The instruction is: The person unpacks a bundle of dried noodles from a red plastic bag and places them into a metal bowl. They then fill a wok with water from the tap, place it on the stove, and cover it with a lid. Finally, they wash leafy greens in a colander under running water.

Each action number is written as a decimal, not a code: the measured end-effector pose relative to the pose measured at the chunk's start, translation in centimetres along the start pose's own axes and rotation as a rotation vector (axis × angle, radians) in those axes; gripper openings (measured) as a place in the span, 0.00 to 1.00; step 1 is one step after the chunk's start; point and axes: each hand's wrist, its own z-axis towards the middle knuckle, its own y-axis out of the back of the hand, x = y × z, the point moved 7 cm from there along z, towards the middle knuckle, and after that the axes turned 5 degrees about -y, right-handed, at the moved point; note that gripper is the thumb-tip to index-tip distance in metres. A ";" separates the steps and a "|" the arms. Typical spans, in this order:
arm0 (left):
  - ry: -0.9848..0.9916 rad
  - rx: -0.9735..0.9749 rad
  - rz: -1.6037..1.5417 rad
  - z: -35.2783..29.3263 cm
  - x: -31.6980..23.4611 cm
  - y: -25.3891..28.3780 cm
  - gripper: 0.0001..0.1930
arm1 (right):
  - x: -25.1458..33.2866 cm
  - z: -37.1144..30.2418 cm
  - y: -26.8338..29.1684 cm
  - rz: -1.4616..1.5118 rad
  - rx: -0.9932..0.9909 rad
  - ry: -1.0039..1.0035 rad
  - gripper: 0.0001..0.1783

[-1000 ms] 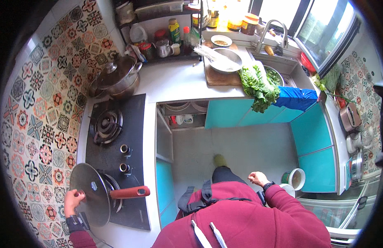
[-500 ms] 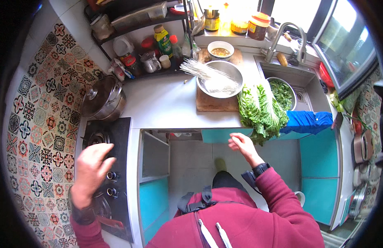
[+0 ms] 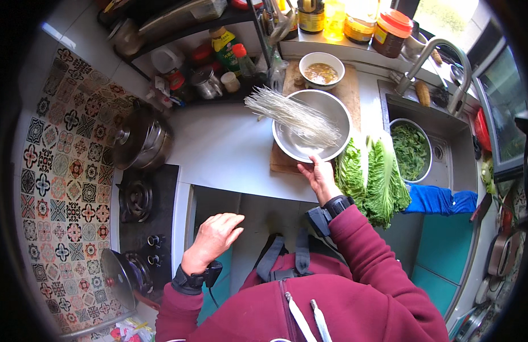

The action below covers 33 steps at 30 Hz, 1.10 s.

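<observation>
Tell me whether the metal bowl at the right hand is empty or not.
Not empty: thin, pale noodles lie in the metal bowl, jutting past its left rim, with bare metal showing beside them.

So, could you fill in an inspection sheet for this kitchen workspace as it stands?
Surface: white counter; wooden board under the metal bowl.
Things: pale noodle-like strands in the metal bowl, jutting past its rim.
Clutter: white bowl of food, cabbage, blue cloth.
Fingers: left fingers empty, short of the counter; right fingers at the metal bowl's near rim, grip unclear.
Cables: thin dark cord by the left wristband.
Surroundings: sink with greens in a basin; stove and lidded pot at left.
</observation>
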 end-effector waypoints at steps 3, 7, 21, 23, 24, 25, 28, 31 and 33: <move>-0.002 -0.110 0.003 2.4 0.6 0.8 0.18 | -0.1 -0.2 0.5 -0.011 -0.016 -0.004 0.13; -0.035 -0.271 0.057 6.7 0.9 2.0 0.28 | -0.5 -3.2 1.6 -0.250 -0.050 -0.105 0.15; 0.367 0.221 0.326 6.8 17.2 -7.4 0.54 | -9.7 -2.9 -7.7 -0.775 0.236 -0.394 0.23; 0.422 0.226 0.275 6.0 19.6 -8.1 0.49 | -10.9 -1.8 -8.8 -0.769 0.250 -0.380 0.21; 0.446 0.221 0.253 5.8 20.6 -8.4 0.47 | -11.4 -1.2 -9.5 -0.764 0.256 -0.365 0.21; 0.449 0.183 0.305 5.7 21.3 -8.3 0.40 | -11.8 -0.5 -10.0 -0.772 0.247 -0.352 0.20; 0.466 0.095 0.466 6.0 23.1 -7.7 0.22 | -12.6 0.9 -12.0 -0.734 0.285 -0.352 0.18; 0.507 0.088 0.416 6.7 24.9 -7.4 0.23 | -13.1 1.3 -13.8 -0.730 0.338 -0.363 0.22; 0.514 0.146 0.417 7.2 25.8 -7.4 0.21 | -12.8 1.1 -13.9 -0.772 0.313 -0.356 0.24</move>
